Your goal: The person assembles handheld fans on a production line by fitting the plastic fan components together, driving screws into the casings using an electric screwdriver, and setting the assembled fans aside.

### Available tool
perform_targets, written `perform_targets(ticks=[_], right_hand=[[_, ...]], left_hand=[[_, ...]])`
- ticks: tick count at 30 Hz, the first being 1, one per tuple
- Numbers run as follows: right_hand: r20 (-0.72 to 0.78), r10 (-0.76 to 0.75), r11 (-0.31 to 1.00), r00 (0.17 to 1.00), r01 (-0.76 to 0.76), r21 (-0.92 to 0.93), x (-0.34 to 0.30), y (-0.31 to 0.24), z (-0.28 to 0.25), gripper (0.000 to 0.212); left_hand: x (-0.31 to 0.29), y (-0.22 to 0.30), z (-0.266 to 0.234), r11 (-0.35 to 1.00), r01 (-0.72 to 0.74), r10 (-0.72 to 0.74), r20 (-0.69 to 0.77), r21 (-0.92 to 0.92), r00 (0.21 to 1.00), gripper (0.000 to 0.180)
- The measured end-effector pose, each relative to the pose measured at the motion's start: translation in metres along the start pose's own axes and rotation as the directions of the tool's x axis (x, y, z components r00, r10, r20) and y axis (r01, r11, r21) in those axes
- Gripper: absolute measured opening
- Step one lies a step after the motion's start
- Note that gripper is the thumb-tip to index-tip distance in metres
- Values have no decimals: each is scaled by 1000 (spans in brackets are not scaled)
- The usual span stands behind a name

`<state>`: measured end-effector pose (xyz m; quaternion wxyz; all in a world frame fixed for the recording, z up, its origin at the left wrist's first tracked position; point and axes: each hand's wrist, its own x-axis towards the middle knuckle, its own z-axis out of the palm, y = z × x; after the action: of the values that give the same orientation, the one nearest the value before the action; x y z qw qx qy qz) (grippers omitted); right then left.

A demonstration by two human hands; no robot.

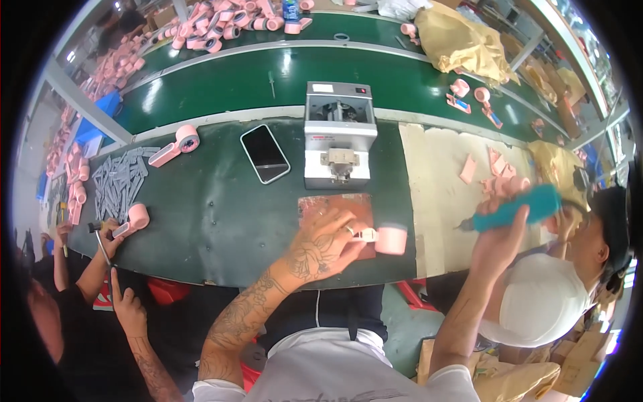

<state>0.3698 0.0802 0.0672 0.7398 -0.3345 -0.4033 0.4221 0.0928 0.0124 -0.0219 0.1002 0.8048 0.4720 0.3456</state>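
My left hand, tattooed up the forearm, is closed around the handle of a pink handheld fan. The fan's round head points right, over a worn reddish mat on the dark bench. To the right, my right hand grips a teal electric screwdriver, its bit pointing left above the beige board. Beyond my left hand stands a silver screw feeder. Several loose pink shell parts lie behind the screwdriver, partly hidden by it.
A phone, another pink fan and a heap of grey strips lie on the bench. Behind runs a green conveyor with piled fans. Co-workers sit close: one left with a hammer-like tool, one right in a white cap.
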Motion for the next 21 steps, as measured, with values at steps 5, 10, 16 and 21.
perform_targets(ticks=[5,10,16,21], right_hand=[[261,155,983,953,-176,56,-67,23,44,72],[340,99,995,935,-91,-38,-82,48,82,68],[390,99,989,915,-47,-142,-79,56,91,74],[392,120,983,912,-53,-177,-84,62,91,78]], left_hand=[[-11,0,7,997,72,-73,-49,-12,996,24],[-10,-3,9,989,84,-96,-91,-122,991,25],[-11,-1,8,986,129,-135,-50,-102,990,27],[-15,-1,8,990,121,-126,-66,-78,990,26]])
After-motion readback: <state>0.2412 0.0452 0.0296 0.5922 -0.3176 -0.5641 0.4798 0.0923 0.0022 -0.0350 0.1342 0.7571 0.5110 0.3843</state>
